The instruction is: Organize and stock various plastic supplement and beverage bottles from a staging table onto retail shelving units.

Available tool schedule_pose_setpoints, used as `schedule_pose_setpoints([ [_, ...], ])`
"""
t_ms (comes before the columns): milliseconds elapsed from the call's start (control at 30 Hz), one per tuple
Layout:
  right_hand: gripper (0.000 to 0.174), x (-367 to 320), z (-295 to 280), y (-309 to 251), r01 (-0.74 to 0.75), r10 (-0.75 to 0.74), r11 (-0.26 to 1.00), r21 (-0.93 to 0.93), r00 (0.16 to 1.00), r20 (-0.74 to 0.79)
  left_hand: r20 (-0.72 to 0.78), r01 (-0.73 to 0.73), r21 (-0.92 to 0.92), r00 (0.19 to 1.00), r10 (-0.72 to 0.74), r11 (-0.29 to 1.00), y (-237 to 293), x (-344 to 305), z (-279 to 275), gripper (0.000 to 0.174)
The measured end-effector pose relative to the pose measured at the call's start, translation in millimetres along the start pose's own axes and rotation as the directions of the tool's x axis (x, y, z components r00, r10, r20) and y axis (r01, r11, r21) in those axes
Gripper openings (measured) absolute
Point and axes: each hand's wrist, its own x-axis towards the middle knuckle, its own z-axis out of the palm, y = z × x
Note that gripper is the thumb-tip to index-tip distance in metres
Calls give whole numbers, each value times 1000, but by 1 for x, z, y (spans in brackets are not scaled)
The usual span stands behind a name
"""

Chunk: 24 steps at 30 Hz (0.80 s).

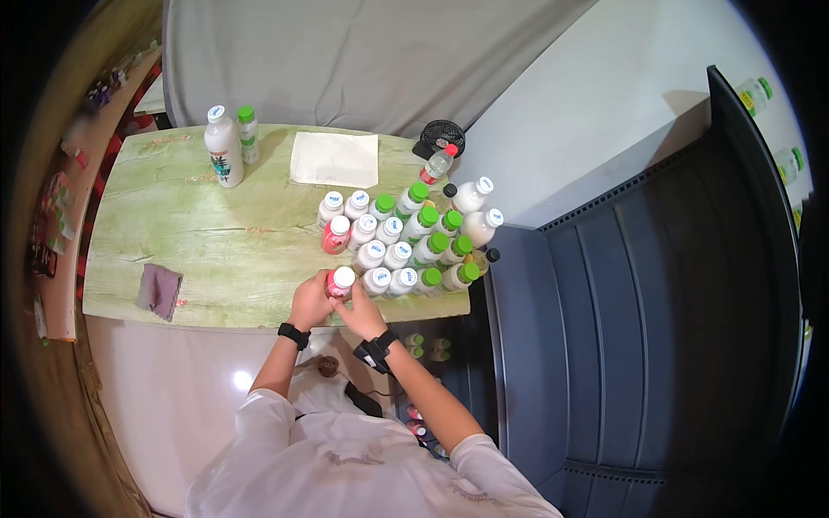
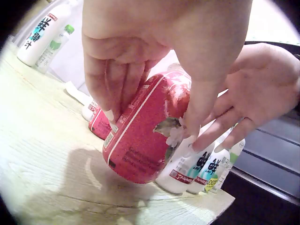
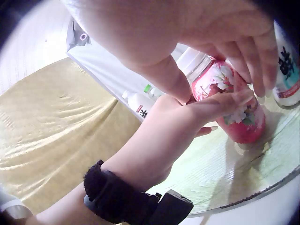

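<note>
A red bottle (image 1: pixel 339 283) with a white cap stands tilted at the front edge of the green wooden table (image 1: pixel 199 233). My left hand (image 1: pixel 311 300) grips it, fingers on one side and thumb on the other (image 2: pixel 157 110). The red bottle (image 2: pixel 145 136) has a flower label and its base rests on the table. My right hand (image 1: pixel 358 312) is on the bottle's other side, its fingers fairly straight (image 2: pixel 255 89) and touching it. In the right wrist view the right hand (image 3: pixel 220 70) arches over the red bottle (image 3: pixel 234 108).
A block of white bottles with white or green caps (image 1: pixel 406 242) stands right behind the hands, a second red bottle (image 1: pixel 336 235) among them. Two tall bottles (image 1: pixel 226 145), a paper sheet (image 1: pixel 334 159), a small fan (image 1: pixel 443 136) and a cloth (image 1: pixel 159 291) lie farther off. A dark cabinet (image 1: pixel 648 302) stands right.
</note>
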Motion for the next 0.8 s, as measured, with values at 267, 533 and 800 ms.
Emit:
schedule_pose_setpoints([
  [267,76,25,9,26,36,-36,999,7,999,-22,-25,31,-31,999,-32,999,-15,17,14,63],
  [533,82,35,7,29,43,-42,999,28,998,-38,53,79,208,994,-92,975,-16,39,15,61],
  [800,81,8,3,43,59,-64,996,-70,996,-65,58,59,264,995,-77,963,-7,59,29,63],
])
